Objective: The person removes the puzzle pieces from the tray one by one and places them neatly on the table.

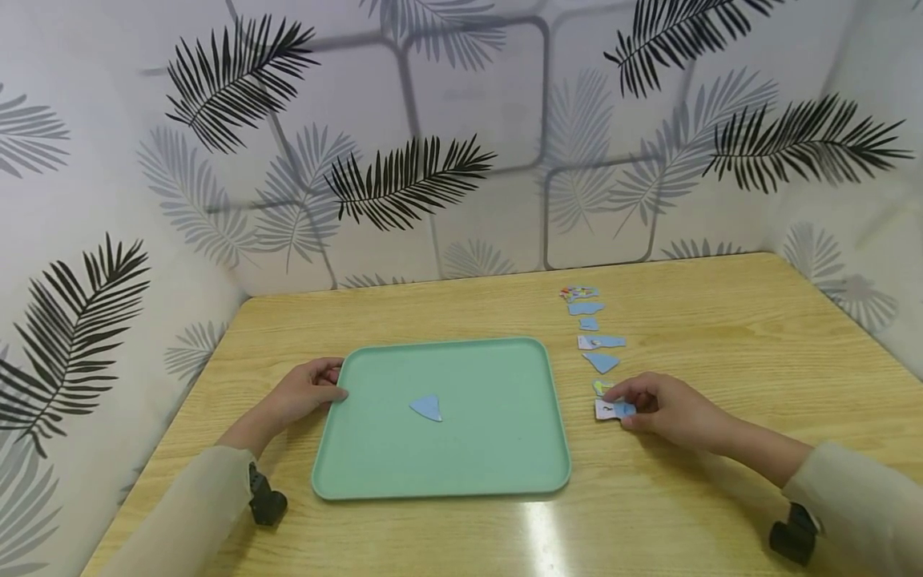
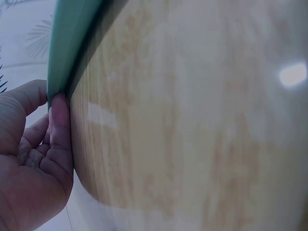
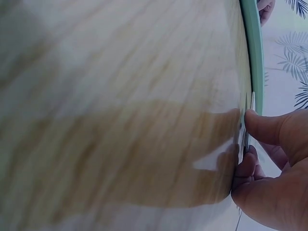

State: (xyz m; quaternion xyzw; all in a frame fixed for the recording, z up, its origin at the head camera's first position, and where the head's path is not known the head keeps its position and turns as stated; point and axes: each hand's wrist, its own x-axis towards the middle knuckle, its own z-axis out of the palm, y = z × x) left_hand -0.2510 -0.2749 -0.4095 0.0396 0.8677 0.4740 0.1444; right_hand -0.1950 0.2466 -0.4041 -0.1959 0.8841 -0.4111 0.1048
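Note:
My left hand grips the left rim of a green tray, with the thumb over the edge and fingers below it in the left wrist view. On the tray lies one flat, pale blue puzzle piece, roughly triangular. To the right of the tray, my right hand pinches a blue and white puzzle piece low over the table. Seen from the right wrist, this thin piece is edge-on between thumb and fingers. A small piece with yellow on it lies just behind, partly covered by the fingers.
More flat pieces form a column toward the back: a blue triangular one, a blue and white strip, small blue ones and a multicoloured one. A leaf-patterned wall borders the wooden table behind.

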